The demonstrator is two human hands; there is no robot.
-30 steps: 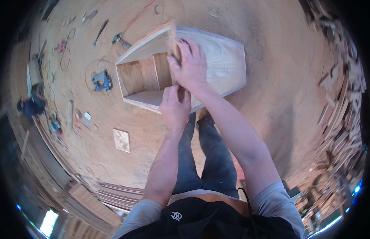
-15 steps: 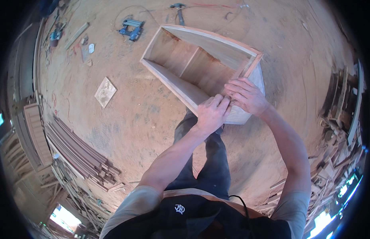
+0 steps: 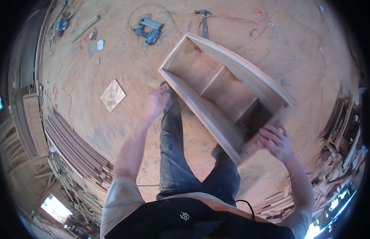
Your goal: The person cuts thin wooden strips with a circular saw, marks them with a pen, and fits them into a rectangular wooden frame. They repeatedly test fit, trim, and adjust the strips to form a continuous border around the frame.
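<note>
Right of the frame's center, the right hand (image 3: 275,142) grips a wooden box (image 3: 228,97) while the blurred left hand (image 3: 156,102) hangs free, fingers loose.

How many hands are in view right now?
2. The left hand, motion-blurred, is left of the wooden box; the right hand is on the box's lower-right end in the picture. No others are visible.
</note>
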